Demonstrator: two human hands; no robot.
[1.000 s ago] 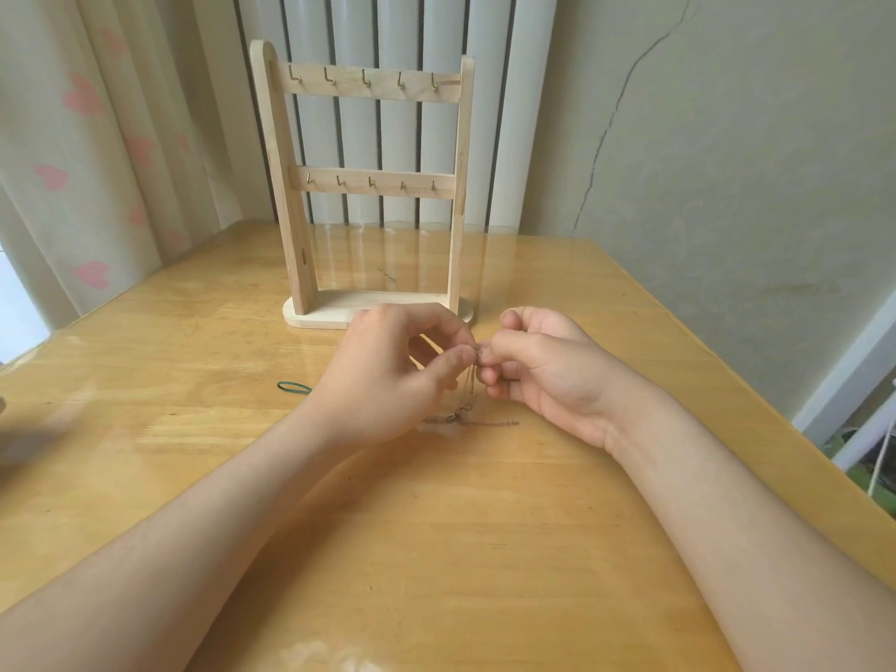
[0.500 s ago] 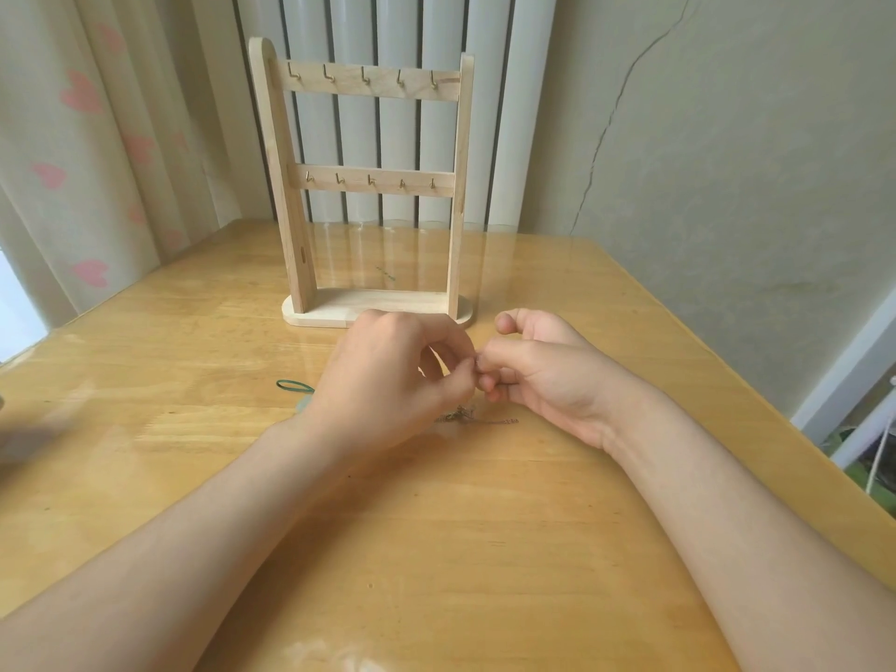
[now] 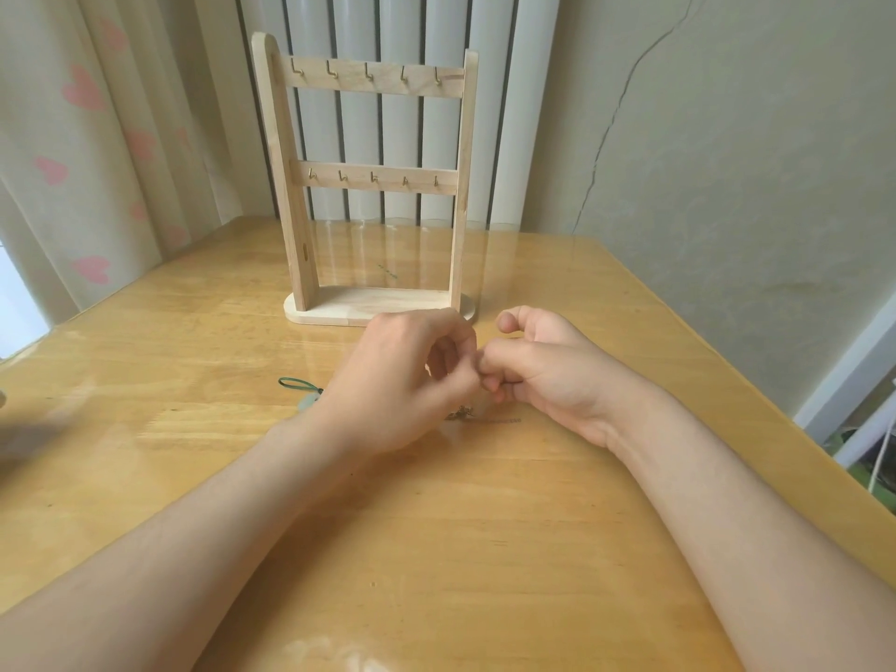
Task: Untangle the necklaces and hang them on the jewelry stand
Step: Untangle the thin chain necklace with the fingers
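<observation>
Silver-grey metal, a fine chain (image 3: 477, 416), lies in a small knotted clump on the glossy wooden counter (image 3: 436, 550), with a short straight tail running toward the right of the frame. It sits at centre frame, just below the spot where the two hands meet. The left hand (image 3: 402, 380) and the right hand (image 3: 552, 375) face each other with fingers (image 3: 499, 357) curled and their tips pressed together. They seem to pinch a strand of the chain between them, though the strand itself is too thin to make out. The knot hangs or rests straight beneath that pinch, about equally near both hands, so the next pull probably has to go sideways, apart, along the chain's left-right line.

A second necklace, a dark green cord with a pale smooth pendant (image 3: 298, 386), lies just left of the left hand, untouched. Beyond the hands, toward the upper middle of the frame, the pale wooden stand (image 3: 286, 186) is upright. Its two rails carry small brass hooks (image 3: 368, 72), all bare, so nothing is hung yet.
</observation>
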